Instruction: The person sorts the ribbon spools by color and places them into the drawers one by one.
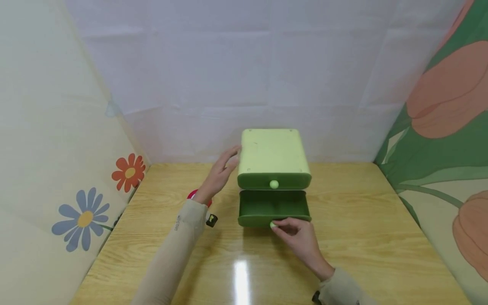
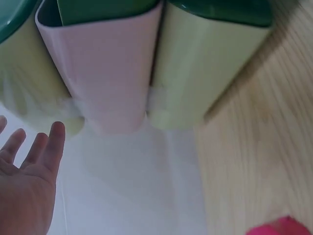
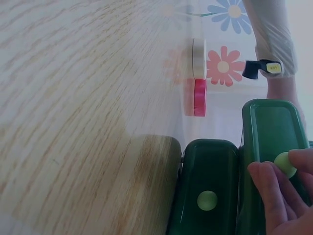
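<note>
A small drawer cabinet (image 1: 272, 150) with a pale green top stands on the table. Its middle drawer (image 1: 251, 221), dark green, is pulled out, and the inside I see is bare. With thumb and fingertips my right hand (image 1: 302, 243) pinches that drawer's round light green knob (image 3: 282, 165). Beside it in the right wrist view, the bottom drawer (image 3: 203, 164) has its own knob. My left hand (image 1: 219, 174), fingers extended, is at the cabinet's upper left side. The left wrist view shows a pink casing (image 2: 107, 73) between two yellow-green ones.
On the wooden table (image 1: 354, 220), a pink roll (image 3: 199, 98) and a white roll (image 3: 198, 58) lie left of the cabinet. Behind hangs a white sheet (image 1: 213, 76). Flower-printed cloths (image 1: 450, 169) flank the table.
</note>
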`<state>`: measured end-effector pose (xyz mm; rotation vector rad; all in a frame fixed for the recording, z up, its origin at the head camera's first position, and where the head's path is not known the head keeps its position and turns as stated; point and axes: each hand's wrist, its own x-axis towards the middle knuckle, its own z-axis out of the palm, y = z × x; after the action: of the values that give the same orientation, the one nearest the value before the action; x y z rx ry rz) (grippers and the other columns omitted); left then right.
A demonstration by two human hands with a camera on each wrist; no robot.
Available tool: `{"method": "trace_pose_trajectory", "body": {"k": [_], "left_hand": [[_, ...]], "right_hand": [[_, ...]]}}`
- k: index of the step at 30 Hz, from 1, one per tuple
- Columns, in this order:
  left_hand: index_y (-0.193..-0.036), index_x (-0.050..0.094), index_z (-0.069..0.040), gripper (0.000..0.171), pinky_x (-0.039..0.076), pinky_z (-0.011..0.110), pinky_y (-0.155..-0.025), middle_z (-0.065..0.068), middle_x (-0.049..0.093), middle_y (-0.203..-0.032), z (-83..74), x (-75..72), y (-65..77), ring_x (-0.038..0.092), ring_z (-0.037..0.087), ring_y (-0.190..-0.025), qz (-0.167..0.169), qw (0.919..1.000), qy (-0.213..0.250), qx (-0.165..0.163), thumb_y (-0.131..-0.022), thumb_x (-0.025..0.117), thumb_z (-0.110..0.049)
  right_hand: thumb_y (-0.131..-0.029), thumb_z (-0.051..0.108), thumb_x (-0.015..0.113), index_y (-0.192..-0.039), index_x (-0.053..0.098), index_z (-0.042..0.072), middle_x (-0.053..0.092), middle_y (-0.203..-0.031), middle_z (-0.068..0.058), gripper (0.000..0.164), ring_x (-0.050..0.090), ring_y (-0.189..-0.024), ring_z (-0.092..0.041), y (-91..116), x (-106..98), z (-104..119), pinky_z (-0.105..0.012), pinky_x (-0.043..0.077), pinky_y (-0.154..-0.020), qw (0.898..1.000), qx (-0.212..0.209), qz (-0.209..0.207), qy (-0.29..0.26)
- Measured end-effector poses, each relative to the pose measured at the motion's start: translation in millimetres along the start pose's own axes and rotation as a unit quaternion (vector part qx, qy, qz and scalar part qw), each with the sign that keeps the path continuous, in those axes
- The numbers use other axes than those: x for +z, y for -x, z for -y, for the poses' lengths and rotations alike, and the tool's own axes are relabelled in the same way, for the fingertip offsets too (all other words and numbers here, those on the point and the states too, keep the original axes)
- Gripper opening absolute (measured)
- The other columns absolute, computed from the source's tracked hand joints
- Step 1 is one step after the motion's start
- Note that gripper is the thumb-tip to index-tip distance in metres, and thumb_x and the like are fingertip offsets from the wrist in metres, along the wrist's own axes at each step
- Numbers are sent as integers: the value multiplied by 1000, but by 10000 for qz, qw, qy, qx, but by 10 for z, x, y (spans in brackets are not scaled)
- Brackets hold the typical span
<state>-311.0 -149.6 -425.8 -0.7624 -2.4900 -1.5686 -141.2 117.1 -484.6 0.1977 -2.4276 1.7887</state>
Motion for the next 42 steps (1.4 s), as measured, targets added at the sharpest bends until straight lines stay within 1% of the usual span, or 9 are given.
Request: {"method": "trace_pose_trajectory", "body": {"k": [5,8,11,16,22,27,33,39,42], "left_hand": [[-163,32,-32,57,38,56,-121,0,31,-168,199,-188,140,33,29,-154,13,9995,-166,-263,-110,54,-32],[-165,28,-28,69,35,56,-122,4,28,-170,347,-344,257,31,35,-155,147,9984,-379,-395,-105,63,-28],[-166,24,-28,81,31,59,-123,6,26,-171,501,-496,395,29,37,-155,288,9944,-737,-703,-100,71,-27],[-165,29,-20,88,28,66,-122,15,29,-169,734,-676,583,27,43,-154,708,9783,-1361,-1391,-93,80,-27],[-162,35,-10,91,31,67,-120,23,34,-164,897,-705,722,31,47,-151,1322,9534,-1809,-2020,-88,85,-28],[-154,47,-7,85,36,65,-117,24,45,-156,945,-684,752,43,45,-142,1309,9457,-1993,-2209,-83,88,-28],[-150,53,-8,77,40,66,-114,25,49,-153,937,-674,760,47,45,-138,1205,9405,-2229,-2265,-84,86,-30],[-149,55,-9,77,41,65,-113,22,52,-151,960,-663,785,50,44,-136,1039,9460,-2294,-2039,-83,88,-30],[-150,55,-10,79,43,65,-112,20,54,-150,922,-667,787,52,43,-134,921,9525,-2222,-1869,-81,89,-30]], "right_hand": [[-86,7,84,-94,82,12,81,-98,-6,10,76,-84,-9,-7,-5,-5,-22,62,-76,10000,24,-30,-28],[-86,7,84,-95,82,12,81,-98,-6,11,76,-84,-10,-22,-11,3,-22,62,-76,10000,15,-43,-24],[-86,7,84,-95,82,12,81,-99,-6,11,76,-84,-9,-33,-15,16,-22,62,-77,10000,14,-33,-1],[-86,6,84,-95,82,12,81,-98,-5,11,76,-84,-9,-34,-15,31,-22,62,-76,10000,24,-40,15],[-86,8,84,-95,82,13,81,-98,-4,11,75,-83,-9,-26,-5,28,-23,62,-75,10000,-9,-31,71],[-86,8,84,-95,82,13,81,-98,-5,11,75,-84,-9,-22,0,25,-23,62,-76,10000,-18,-21,49],[-86,8,84,-95,82,12,81,-98,-5,11,76,-85,-9,-19,-1,3,-22,62,-77,10000,8,-8,5],[-86,9,84,-96,82,12,81,-99,-6,10,76,-85,-9,2,5,-20,-22,62,-77,10000,-36,25,-75],[-87,11,84,-96,82,11,81,-99,-7,10,76,-85,-9,7,4,-20,-22,62,-77,9999,-43,45,-99]]}}
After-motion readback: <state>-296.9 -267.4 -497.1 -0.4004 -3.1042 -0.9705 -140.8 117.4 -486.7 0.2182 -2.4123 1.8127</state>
